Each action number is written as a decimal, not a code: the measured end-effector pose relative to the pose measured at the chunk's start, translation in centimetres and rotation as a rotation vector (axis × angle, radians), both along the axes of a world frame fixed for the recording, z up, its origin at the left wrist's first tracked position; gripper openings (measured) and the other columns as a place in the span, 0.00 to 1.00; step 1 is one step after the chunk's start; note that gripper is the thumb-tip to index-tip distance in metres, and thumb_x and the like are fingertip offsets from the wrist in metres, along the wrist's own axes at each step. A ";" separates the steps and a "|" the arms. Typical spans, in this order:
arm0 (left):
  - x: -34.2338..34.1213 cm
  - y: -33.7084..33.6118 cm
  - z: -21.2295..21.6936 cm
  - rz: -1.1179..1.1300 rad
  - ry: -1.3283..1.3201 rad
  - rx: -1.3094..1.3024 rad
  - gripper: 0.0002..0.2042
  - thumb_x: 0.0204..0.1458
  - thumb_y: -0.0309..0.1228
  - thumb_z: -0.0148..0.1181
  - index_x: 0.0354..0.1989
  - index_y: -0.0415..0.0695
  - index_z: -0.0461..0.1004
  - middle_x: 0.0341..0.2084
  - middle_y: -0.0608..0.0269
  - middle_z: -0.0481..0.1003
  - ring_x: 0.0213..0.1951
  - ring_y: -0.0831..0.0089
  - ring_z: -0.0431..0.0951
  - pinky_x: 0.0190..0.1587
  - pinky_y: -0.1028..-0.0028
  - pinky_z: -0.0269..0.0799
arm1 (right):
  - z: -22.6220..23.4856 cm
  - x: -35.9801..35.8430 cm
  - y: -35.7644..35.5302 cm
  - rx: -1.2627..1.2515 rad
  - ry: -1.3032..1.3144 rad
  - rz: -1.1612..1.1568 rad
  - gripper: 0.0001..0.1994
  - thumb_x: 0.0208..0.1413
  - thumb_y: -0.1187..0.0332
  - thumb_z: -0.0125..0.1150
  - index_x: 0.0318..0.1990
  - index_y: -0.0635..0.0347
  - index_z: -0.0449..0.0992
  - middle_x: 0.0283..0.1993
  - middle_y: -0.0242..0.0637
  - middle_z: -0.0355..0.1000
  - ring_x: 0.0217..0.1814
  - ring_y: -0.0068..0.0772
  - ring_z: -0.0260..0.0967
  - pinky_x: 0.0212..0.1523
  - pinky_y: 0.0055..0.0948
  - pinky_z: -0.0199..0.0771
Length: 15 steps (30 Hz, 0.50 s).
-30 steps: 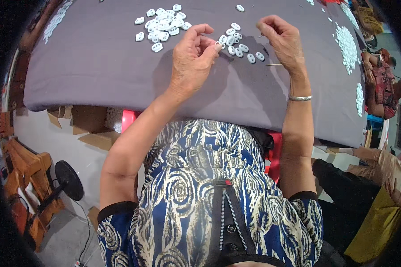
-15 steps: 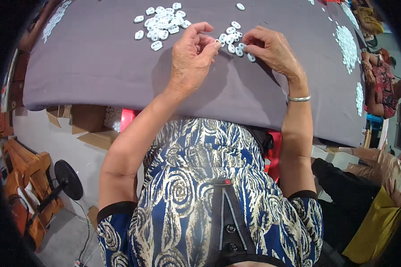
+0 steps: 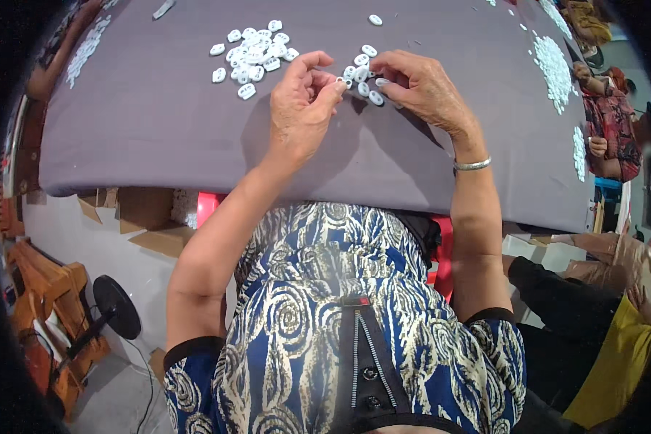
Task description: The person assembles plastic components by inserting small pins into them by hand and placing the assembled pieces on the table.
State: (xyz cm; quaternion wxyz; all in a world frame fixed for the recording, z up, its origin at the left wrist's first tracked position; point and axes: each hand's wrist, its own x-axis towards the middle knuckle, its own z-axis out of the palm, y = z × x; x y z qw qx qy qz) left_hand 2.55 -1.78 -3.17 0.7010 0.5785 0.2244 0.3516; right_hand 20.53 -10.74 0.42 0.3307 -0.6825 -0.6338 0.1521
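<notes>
My left hand [image 3: 298, 108] pinches a small white oval piece with two holes [image 3: 345, 83] between thumb and forefinger; its other fingers are curled. My right hand [image 3: 428, 92] is bent over a small group of similar white oval pieces [image 3: 362, 74], thumb and forefinger drawn close together. What lies between these fingertips, if anything, is too small and covered to make out. A bigger heap of white two-holed pieces [image 3: 257, 53] lies beyond my left hand. One lone white oval piece [image 3: 375, 20] rests farther off.
A grey cloth [image 3: 152, 130] covers the table. More small white pieces lie along its left edge [image 3: 87, 54] and right edge [image 3: 555, 72]. Another person [image 3: 612, 134] sits at the right. A black round object on a stand [image 3: 117, 307] and open cardboard boxes [image 3: 147, 210] stand on the left.
The whole view has shifted slightly. My right hand has moved a little left, and the rightmost loose piece by it no longer shows on the cloth. My left hand keeps its pinch.
</notes>
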 end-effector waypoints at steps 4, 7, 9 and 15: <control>0.1 -0.3 0.3 -0.036 -0.045 -0.048 0.15 0.52 0.21 0.56 0.48 0.40 0.66 0.28 0.70 0.70 0.28 0.85 0.69 0.29 0.84 0.67 | 0.4 0.9 -0.6 0.064 -0.122 -0.049 0.07 0.47 0.75 0.56 0.35 0.59 0.77 0.28 0.34 0.68 0.26 0.27 0.64 0.29 0.25 0.67; 0.0 -0.6 0.8 0.009 0.090 -0.018 0.15 0.53 0.21 0.54 0.49 0.41 0.65 0.27 0.70 0.69 0.27 0.86 0.67 0.28 0.84 0.66 | 0.5 0.7 -0.4 0.201 -0.056 -0.120 0.07 0.46 0.77 0.56 0.34 0.60 0.76 0.27 0.32 0.70 0.25 0.22 0.65 0.28 0.23 0.67; -0.2 -0.3 0.4 -0.043 0.034 -0.048 0.15 0.54 0.20 0.53 0.50 0.40 0.64 0.27 0.71 0.68 0.26 0.86 0.66 0.26 0.85 0.64 | 0.8 0.4 -0.6 0.130 0.097 -0.207 0.06 0.45 0.77 0.56 0.32 0.62 0.75 0.24 0.31 0.70 0.25 0.18 0.64 0.28 0.21 0.67; -0.6 0.2 0.1 -0.030 -0.013 -0.042 0.15 0.53 0.18 0.53 0.48 0.41 0.65 0.28 0.71 0.66 0.26 0.87 0.65 0.27 0.87 0.62 | 0.8 -0.5 -0.1 0.195 0.050 -0.232 0.04 0.42 0.76 0.55 0.28 0.65 0.69 0.23 0.43 0.67 0.23 0.34 0.66 0.27 0.31 0.67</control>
